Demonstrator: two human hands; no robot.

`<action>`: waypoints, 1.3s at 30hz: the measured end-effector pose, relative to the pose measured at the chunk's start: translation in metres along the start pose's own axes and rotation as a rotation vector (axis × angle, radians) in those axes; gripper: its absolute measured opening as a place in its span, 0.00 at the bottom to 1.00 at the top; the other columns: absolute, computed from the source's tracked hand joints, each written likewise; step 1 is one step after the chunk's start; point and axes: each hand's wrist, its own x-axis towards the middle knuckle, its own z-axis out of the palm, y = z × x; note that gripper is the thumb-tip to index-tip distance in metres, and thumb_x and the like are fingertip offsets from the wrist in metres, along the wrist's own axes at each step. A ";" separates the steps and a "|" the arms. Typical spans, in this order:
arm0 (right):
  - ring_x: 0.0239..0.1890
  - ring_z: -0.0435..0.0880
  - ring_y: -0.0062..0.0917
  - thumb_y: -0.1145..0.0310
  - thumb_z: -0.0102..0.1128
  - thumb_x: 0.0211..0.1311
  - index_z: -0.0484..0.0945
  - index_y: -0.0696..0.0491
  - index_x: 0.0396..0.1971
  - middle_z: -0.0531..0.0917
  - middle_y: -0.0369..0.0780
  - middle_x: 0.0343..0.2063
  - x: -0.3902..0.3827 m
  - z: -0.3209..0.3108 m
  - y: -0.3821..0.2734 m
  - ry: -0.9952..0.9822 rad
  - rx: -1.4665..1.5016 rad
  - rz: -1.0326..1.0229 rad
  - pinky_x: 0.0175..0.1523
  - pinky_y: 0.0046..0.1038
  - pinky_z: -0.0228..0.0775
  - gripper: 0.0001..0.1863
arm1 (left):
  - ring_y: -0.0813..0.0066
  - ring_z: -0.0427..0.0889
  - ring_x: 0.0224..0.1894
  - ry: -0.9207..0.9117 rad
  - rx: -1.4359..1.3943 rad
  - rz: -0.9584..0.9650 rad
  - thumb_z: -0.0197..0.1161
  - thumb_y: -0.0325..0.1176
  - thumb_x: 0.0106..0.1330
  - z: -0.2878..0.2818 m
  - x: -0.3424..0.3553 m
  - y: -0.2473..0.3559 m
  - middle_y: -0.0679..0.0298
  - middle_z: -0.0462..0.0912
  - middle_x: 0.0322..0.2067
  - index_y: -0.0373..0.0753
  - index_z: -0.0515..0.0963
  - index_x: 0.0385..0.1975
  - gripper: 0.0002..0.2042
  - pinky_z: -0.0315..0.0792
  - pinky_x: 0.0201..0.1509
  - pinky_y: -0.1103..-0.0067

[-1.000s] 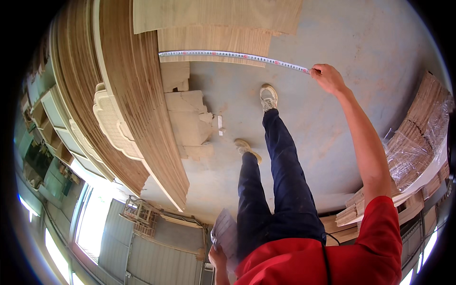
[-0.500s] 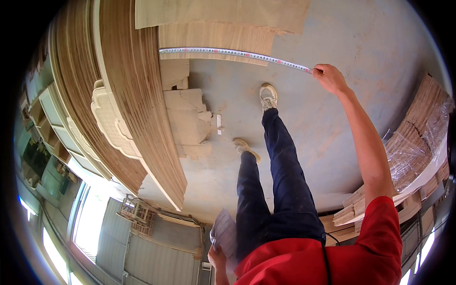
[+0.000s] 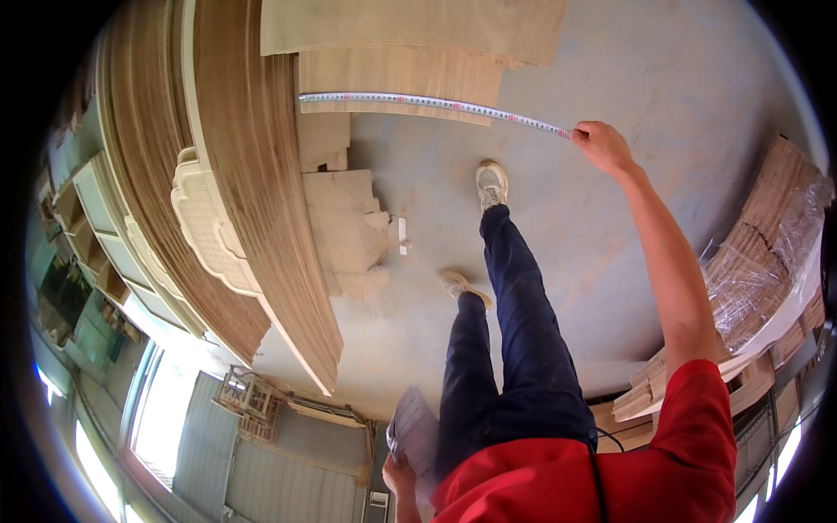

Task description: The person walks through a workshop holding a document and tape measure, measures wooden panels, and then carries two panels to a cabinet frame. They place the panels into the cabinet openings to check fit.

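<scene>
My right hand (image 3: 602,148) is closed on the end of an extended steel tape measure (image 3: 436,105), which stretches leftward across a pale plywood board (image 3: 392,70) toward the edge of tall stacked timber boards. A second pale board (image 3: 410,22) lies just beyond it. My left hand (image 3: 399,471) holds some folded paper sheets (image 3: 411,418) low beside my left leg.
Stacked timber boards (image 3: 244,174) with a scalloped cream panel (image 3: 205,218) stand on the left. Torn cardboard (image 3: 340,227) lies on the grey floor (image 3: 628,261). Plastic-wrapped wood (image 3: 758,253) is stacked at right. A wooden frame (image 3: 253,397) and bright doorway (image 3: 161,410) appear lower left.
The view has shifted slightly, and my left foot has moved a little to the right. My right hand still holds the extended tape in much the same position.
</scene>
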 end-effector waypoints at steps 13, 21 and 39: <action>0.23 0.67 0.15 0.57 0.59 0.75 0.77 0.54 0.25 0.71 0.29 0.18 -0.147 0.136 -0.071 -0.053 0.150 -0.440 0.28 0.26 0.60 0.19 | 0.40 0.85 0.40 0.146 -0.293 -0.097 0.65 0.36 0.66 0.139 0.008 -0.160 0.47 0.86 0.35 0.45 0.85 0.45 0.10 0.76 0.43 0.52; 0.25 0.75 0.15 0.62 0.62 0.73 0.84 0.56 0.29 0.80 0.32 0.21 -0.344 0.330 -0.134 -0.331 -0.079 -0.462 0.32 0.24 0.68 0.14 | 0.43 0.85 0.43 0.051 -0.701 -0.407 0.61 0.36 0.69 0.351 0.021 -0.330 0.50 0.87 0.38 0.54 0.84 0.52 0.13 0.77 0.45 0.54; 0.23 0.85 0.26 0.70 0.64 0.62 0.76 0.62 0.42 0.84 0.43 0.23 -0.548 0.554 -0.531 -0.481 -0.730 -0.731 0.28 0.29 0.76 0.13 | 0.40 0.85 0.42 0.012 -1.423 -0.870 0.58 0.29 0.66 0.444 0.073 -0.451 0.46 0.86 0.37 0.44 0.85 0.44 0.11 0.77 0.46 0.55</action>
